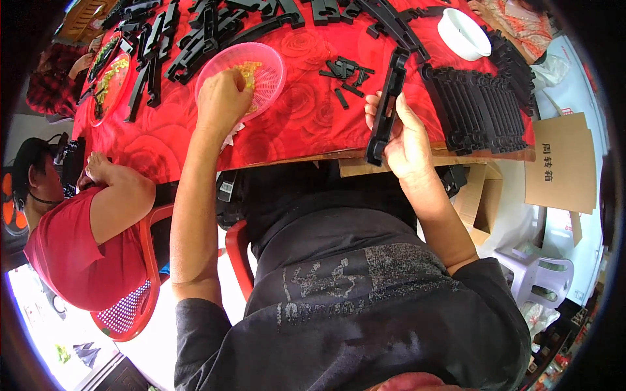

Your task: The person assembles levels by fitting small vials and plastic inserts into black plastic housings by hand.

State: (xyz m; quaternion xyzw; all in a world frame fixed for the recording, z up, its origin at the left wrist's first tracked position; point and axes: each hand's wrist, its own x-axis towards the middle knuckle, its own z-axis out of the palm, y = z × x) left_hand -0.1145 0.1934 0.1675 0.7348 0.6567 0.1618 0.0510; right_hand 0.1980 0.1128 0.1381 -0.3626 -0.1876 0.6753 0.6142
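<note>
My right hand (409, 138) grips a long black plastic part (387, 107) near the table's front edge. The part is tilted, with rounded ends and a hollow along its length. My left hand (225, 98) reaches into a pink plastic basket (277, 68) at the left, its fingers curled down among small yellow pieces (249, 70). Whatever those fingers hold is hidden beneath the hand. Between the two hands lies a loose pile of short black pieces (345, 70) on the red tablecloth (303, 133).
Long black parts (208, 29) cover the far side, and a stacked row (473, 107) stands at right. A white bowl (464, 36) sits beyond it. Left, a person in red (91, 241) sits beside another pink basket (111, 91). Cardboard boxes (561, 163) stand off the table's right end.
</note>
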